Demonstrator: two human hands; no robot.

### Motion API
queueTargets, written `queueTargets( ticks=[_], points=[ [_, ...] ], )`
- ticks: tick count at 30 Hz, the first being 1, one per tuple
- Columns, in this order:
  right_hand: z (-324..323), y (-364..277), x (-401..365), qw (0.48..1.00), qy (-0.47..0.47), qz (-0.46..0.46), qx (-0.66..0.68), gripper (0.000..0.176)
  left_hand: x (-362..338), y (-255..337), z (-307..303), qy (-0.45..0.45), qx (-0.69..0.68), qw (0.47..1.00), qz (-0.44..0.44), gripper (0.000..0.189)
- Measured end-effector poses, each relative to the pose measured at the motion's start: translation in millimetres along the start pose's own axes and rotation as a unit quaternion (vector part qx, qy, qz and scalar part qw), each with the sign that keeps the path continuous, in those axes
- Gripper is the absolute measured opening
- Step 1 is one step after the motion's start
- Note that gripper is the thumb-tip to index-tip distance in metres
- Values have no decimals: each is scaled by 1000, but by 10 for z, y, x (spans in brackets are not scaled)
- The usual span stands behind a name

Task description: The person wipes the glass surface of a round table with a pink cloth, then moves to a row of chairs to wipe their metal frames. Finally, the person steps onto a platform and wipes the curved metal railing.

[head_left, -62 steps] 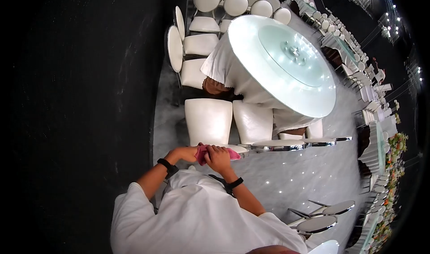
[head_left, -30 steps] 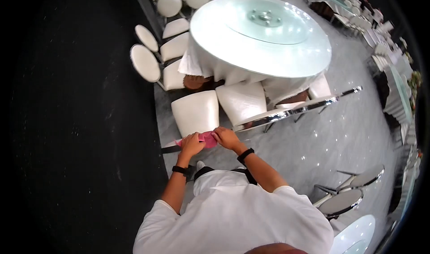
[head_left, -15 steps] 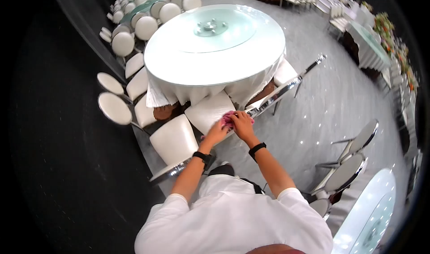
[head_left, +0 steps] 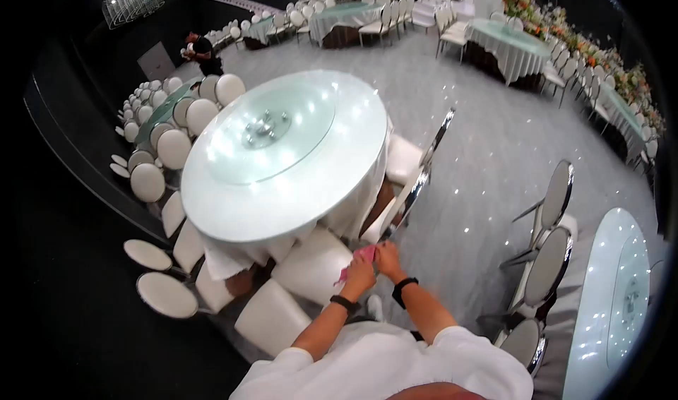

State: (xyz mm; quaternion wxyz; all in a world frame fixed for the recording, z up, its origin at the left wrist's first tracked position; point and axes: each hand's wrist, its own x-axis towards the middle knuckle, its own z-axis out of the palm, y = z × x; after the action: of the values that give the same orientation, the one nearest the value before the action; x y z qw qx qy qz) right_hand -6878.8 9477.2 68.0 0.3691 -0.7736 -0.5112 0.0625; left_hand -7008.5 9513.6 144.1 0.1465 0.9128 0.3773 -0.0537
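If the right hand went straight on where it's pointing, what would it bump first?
Beyond the pink cloth it holds, the right hand would probably bump the white chair seat ahead, though depth is hard to judge.

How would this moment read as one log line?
left hand: holding pink cloth | right hand: holding pink cloth | nearby: white chair, round table

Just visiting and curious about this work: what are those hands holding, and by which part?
A pink cloth: the left hand grips it partway along, a loose end poking out beyond, and the right hand holds near the other end.
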Motion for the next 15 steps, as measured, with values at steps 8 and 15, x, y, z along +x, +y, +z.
queueTargets(
  ticks=[8,15],
  points=[
    [-212,343,31,974,-175,-77,124,31,345,-134,-306,-36,-59,969,237,27],
    [-941,-389,126,935,-349,-24,53,39,-216,-501,-843,-170,-191,963,83,21]
  ],
)
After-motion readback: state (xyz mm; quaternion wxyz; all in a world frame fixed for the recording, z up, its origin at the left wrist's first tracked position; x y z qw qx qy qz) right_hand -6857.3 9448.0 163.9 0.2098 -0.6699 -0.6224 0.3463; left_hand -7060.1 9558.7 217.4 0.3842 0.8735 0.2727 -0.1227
